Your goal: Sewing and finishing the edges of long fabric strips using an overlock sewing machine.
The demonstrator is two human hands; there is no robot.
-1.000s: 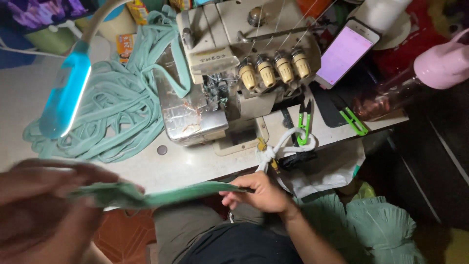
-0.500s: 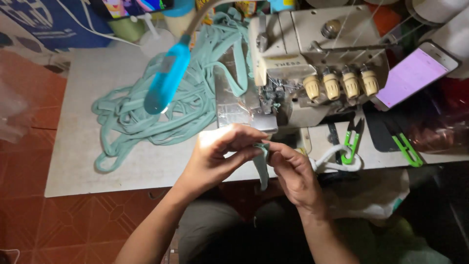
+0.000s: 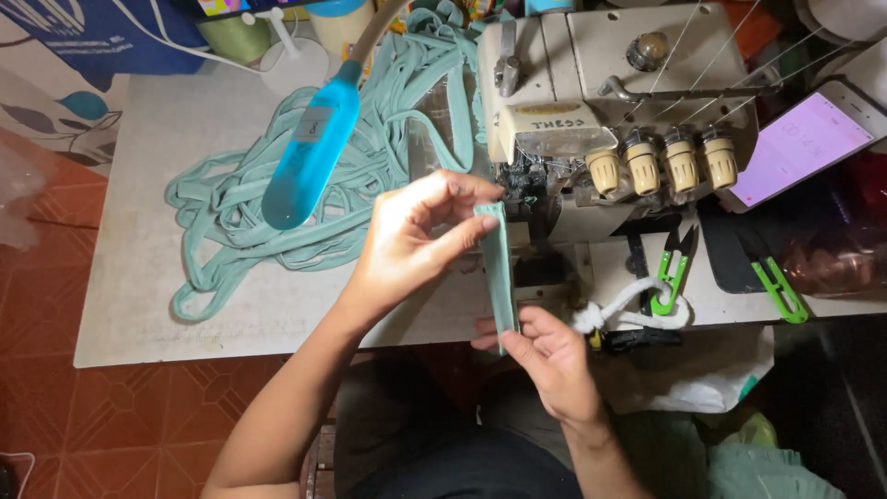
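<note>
A narrow teal fabric strip (image 3: pixel 500 268) is held taut, near-vertical, in front of the sewing machine (image 3: pixel 610 120). Its far end is pinched by the left hand (image 3: pixel 416 240) between thumb and forefinger, right beside the needle area; its near end is gripped by the right hand (image 3: pixel 545 356), fingers closed around it at the table's near edge. Whether the strip's far tip is touching the presser foot can't be told, as that area is dark and cluttered. A loose pile of teal strips (image 3: pixel 305 199) is spread over the white table (image 3: pixel 157 314), left of the machine. A blue lamp head (image 3: pixel 309 157) is hung over that pile. Two green thread snips (image 3: pixel 670 273) are laid right of the machine, a lit phone (image 3: pixel 802 143) farther right.
</note>
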